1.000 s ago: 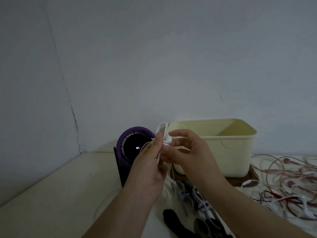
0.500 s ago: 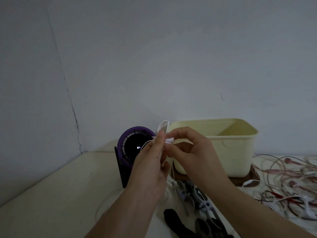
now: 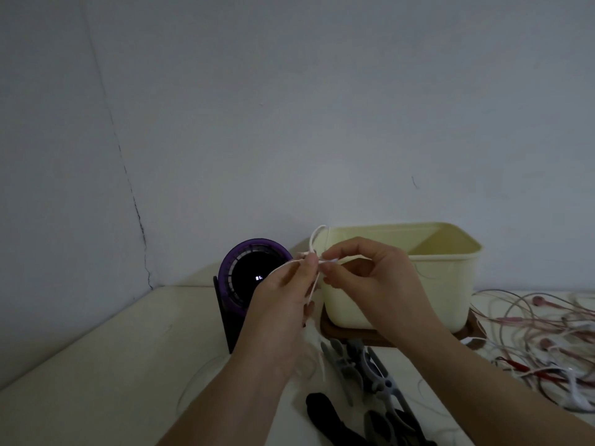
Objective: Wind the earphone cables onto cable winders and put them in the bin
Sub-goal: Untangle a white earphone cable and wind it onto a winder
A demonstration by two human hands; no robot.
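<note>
My left hand (image 3: 283, 304) and my right hand (image 3: 370, 278) are raised in front of the cream bin (image 3: 444, 284), fingertips almost meeting. Between them they pinch a white earphone cable (image 3: 314, 239), which loops up above the fingers and trails down past my left palm. My right hand pinches a short white stretch of it beside my left thumb. Whether a winder sits inside my left hand is hidden. Grey and black cable winders (image 3: 370, 375) lie on the table below my hands.
A purple-rimmed round device (image 3: 248, 275) on a black stand is left of the bin. The bin rests on a dark wooden tray (image 3: 354, 333). A tangle of pink, red and white earphone cables (image 3: 547, 342) covers the table at right. The wall is close behind.
My right hand has shifted slightly right, drawing a short length of white cable out sideways. The cable loop above my fingers stays up. My left hand barely moved.
</note>
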